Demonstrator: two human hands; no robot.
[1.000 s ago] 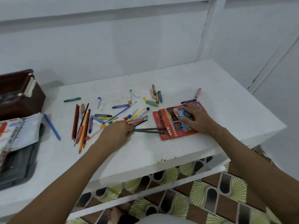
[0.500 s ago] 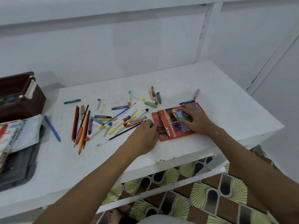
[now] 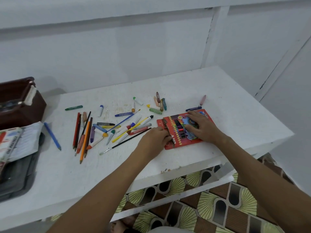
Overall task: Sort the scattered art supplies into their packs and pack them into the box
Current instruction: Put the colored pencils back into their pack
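Tabletop (image 3: 185,88), white painted, scuffed, front edge chipped; bare surface along the back and far right, with patterned floor tiles (image 3: 218,204) beyond the near edge. Red pencil pack (image 3: 170,145), flat card with a window showing coloured pencils in a row, lies near the front right edge. Right hand (image 3: 201,126) rests flat on the pack, fingers spread, pressing it down. Left hand (image 3: 154,139) sits at the pack's left open end, fingers curled at the flap; whether it pinches a pencil cannot be told. Scattered supplies left of the pack: thin black paintbrush (image 3: 125,142) lying diagonally just beside the left hand, a heap of white-barrelled markers (image 3: 134,126), a parallel row of long pencils including an orange pencil (image 3: 84,142), a lone blue pencil (image 3: 52,136) and stubby crayons (image 3: 159,102) behind. Brown box (image 3: 20,105), open-topped, stands at the far left; grey case (image 3: 15,172) under a white pastel pack (image 3: 18,142) occupies the left edge.
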